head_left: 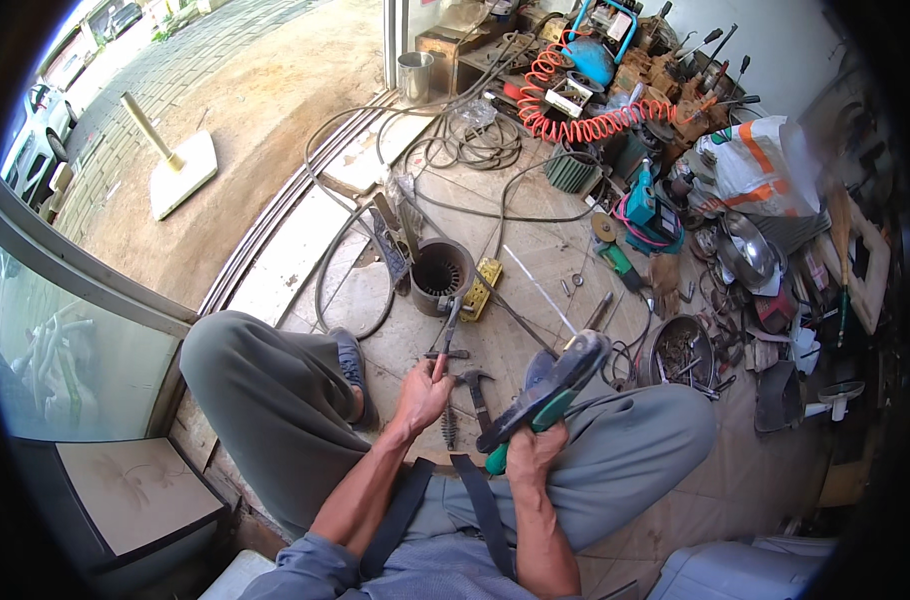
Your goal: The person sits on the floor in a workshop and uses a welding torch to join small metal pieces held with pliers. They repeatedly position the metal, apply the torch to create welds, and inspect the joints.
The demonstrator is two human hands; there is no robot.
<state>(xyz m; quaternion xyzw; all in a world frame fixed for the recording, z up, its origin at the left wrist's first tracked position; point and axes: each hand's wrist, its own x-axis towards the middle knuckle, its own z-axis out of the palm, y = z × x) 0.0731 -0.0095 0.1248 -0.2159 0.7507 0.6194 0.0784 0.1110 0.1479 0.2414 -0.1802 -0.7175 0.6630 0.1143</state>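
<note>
My left hand (pixel 423 397) is closed around the reddish handle of a slim metal-shafted tool (pixel 452 325), whose far end reaches the grey metal cylinder (pixel 441 305). The cylinder stands upright on the floor, with slots lining its inside. My right hand (pixel 535 452) grips the green handle of a broad dark tool (pixel 545 390), tilted up toward the right; its exact kind is unclear. A thin pale rod (pixel 540 290) extends from near its far end. Between my hands lie a claw hammer (pixel 478 395) and a spring-handled tool (pixel 450 428).
A yellow socket block (pixel 484 287) sits beside the cylinder. Cables (pixel 475 145) loop over the floor. To the right are a green angle grinder (pixel 620 265), a teal power tool (pixel 653 215) and a metal bowl (pixel 680 350) of small parts. An orange coiled hose (pixel 575 130) lies farther back.
</note>
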